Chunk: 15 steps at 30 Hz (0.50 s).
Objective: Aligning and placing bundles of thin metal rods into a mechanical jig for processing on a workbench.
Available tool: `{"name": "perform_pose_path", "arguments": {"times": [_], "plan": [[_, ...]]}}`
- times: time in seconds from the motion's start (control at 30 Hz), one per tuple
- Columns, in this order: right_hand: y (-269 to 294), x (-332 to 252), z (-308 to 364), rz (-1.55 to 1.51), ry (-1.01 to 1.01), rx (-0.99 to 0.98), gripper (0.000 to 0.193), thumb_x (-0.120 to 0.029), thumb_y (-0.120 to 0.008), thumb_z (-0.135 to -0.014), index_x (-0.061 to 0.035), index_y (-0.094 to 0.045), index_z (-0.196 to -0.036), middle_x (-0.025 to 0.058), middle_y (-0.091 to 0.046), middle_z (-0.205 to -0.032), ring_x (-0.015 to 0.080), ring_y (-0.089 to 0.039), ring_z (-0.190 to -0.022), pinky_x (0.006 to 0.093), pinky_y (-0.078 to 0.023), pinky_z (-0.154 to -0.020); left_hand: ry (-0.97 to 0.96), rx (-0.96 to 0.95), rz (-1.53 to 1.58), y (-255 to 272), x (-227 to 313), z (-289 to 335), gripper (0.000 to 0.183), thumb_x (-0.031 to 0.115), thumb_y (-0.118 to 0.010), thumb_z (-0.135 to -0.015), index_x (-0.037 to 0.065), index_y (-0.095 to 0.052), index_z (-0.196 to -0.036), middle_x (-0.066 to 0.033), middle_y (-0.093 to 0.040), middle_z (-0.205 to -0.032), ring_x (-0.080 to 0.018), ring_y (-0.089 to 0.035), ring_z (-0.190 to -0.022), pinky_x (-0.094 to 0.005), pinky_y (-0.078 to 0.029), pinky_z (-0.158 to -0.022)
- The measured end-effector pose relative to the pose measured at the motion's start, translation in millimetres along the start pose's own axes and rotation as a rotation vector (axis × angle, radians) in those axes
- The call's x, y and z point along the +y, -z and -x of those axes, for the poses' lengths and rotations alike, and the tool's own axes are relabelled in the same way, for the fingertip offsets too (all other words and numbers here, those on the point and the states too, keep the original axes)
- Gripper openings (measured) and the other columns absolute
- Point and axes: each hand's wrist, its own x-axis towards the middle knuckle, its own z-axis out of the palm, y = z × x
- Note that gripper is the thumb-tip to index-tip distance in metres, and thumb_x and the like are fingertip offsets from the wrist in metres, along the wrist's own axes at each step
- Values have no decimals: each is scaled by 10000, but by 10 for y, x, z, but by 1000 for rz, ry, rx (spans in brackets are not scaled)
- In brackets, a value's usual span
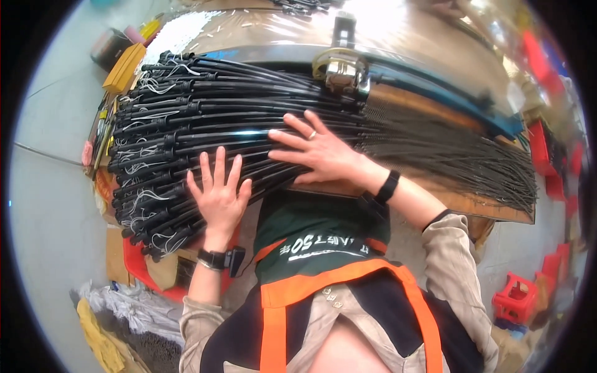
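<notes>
A wide bundle of long black rods (205, 107) lies side by side across the workbench. Their thicker left ends carry black fittings and loops of thin white cord (146, 165). To the right the bundle thins into many fine dark grey rods or wires (460, 149). My left hand (219, 196) rests on the near part of the bundle, fingers spread and pointing away from me. Over the middle of the rods lies my right hand (323, 152), also spread flat, with its fingers pointing left. Neither hand is gripping anything.
A metal clamp-like device (345, 71) stands on the bench behind the bundle, beside a blue rail (435, 84). Beyond it is a plastic-covered surface (261, 31). A yellow box (124, 67) sits far left. Below the rods' left ends is a red container (134, 258); a red stool (515, 297) stands right.
</notes>
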Motion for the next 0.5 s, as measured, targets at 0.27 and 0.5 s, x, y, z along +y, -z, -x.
{"name": "perform_pose_path", "arguments": {"times": [0.27,0.5], "plan": [[514,-10,892,8,-401,429,422,-201,-772,-807,-128,-671,-1210,99,-667,-1212,314,-577,-1203,461,-456,-1004,-178,242,220,-133,-70,85,212,162,-685,-838,165,-710,-1049,-32,-662,-1241,-293,-550,-1242,-533,-235,-1138],[1629,-228,2296,225,-828,509,172,-79,-658,-926,-49,-731,-1078,68,-722,-836,124,-681,-736,259,-539,-664,-235,264,242,-247,13,6,173,106,-685,-822,161,-711,-985,-6,-706,-1135,-271,-607,-1145,-512,-250,-1133]]}}
